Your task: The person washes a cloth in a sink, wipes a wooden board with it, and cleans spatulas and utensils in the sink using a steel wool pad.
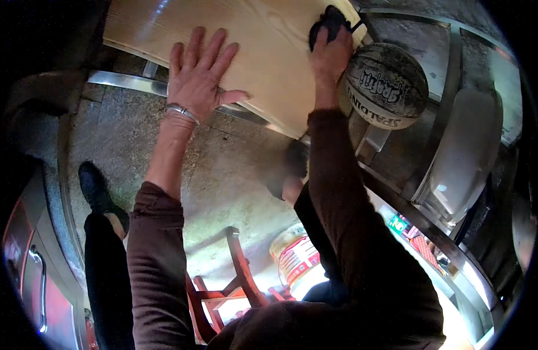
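My left hand (196, 79) is open, its fingers spread at the near edge of a pale wooden board (257, 52). A metal bracelet circles that wrist. At the board's far right corner, my right hand (332, 55) is closed on a bunched dark cloth (329, 23), which lies against the wood. Part of the cloth is hidden under the fingers. Just right of this hand rests a worn black and white basketball (388, 84) with "SPALDING" lettering.
A metal frame (129, 81) runs under the board. Behind and below me are a reddish wooden stool (243, 268) and a labelled round container (295, 251). A cabinet with a metal handle (40, 286) stands at left. A grey molded seat-like object (467, 151) is at right.
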The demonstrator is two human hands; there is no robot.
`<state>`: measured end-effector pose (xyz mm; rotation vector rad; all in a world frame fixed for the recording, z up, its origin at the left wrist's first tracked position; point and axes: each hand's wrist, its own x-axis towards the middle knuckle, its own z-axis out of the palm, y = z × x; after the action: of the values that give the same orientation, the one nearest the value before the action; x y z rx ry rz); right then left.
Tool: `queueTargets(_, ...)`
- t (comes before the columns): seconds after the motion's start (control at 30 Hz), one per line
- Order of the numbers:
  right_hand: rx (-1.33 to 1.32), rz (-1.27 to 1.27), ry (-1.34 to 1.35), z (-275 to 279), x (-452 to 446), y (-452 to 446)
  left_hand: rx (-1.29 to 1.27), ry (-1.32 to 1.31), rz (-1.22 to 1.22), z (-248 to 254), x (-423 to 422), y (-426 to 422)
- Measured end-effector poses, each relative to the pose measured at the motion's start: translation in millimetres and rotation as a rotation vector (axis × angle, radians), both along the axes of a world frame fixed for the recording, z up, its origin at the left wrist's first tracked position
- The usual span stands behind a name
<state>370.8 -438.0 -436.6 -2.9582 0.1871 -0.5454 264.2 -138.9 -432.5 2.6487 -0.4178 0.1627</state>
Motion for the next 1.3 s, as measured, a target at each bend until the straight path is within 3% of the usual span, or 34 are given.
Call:
queueTargets(0.07,-0.117,-0.069,0.097,10.6,-44.4,29.1,0.025,0.001,-0.019,0.0,0.0,1.3)
queueTargets(0.3,0.062,0.003,0.099,26.1,-192.9,94.0,0.032,-0.015,-0.024,0.0,0.2,1.2)
queueTargets(0.4,0.055,-0.058,0.118,23.8,-163.5,83.0,0.047,-0.018,-0.007,0.2,2.7,-1.3)
queueTargets(0.5,-0.371,-0.055,0.087,11.6,-93.5,48.1,0.037,-0.019,-0.005,-4.4,2.2,-5.7)
queueTargets(0.57,-0.273,-0.129,0.098,4.3,-44.6,30.8,0.034,-0.02,-0.001,-3.1,1.8,0.5)
queueTargets(0.6,-0.237,-0.291,0.232,7.8,-25.6,36.8,0.022,-0.017,-0.002,-1.2,1.4,-0.1)
queueTargets(0.73,-0.18,-0.017,-0.056,-2.6,-10.5,66.2,-0.135,-0.011,-0.046,-1.5,-2.8,6.0)
queueTargets(0.87,-0.019,0.38,0.034,-4.4,-29.9,134.4,-0.277,0.091,-0.254,2.1,-5.8,30.5)
queueTargets(0.97,0.026,0.566,0.04,1.2,-52.6,179.3,-0.231,0.095,-0.413,7.7,-19.3,63.8)
queueTargets(1.0,0.046,0.617,0.058,1.5,-55.8,191.5,-0.175,0.074,-0.503,14.8,-30.7,81.3)
queueTargets(1.07,0.074,0.689,0.097,6.2,-63.2,217.7,0.244,0.511,-0.785,81.7,-51.9,112.4)
queueTargets(1.13,0.109,0.75,0.001,-0.1,-67.4,245.2,0.518,0.704,-0.913,99.7,-87.3,129.4)
queueTargets(1.17,0.136,0.79,-0.049,-1.3,-67.7,261.9,0.415,0.644,-0.959,85.8,-117.6,150.5)
queueTargets(1.23,0.256,0.846,-0.089,-0.9,-71.3,308.7,0.151,0.829,-0.716,122.6,-144.9,168.6)
queueTargets(1.3,0.297,0.849,-0.11,-5.5,-83.2,358.3,-0.2,0.636,-0.466,95.5,-185.8,186.8)
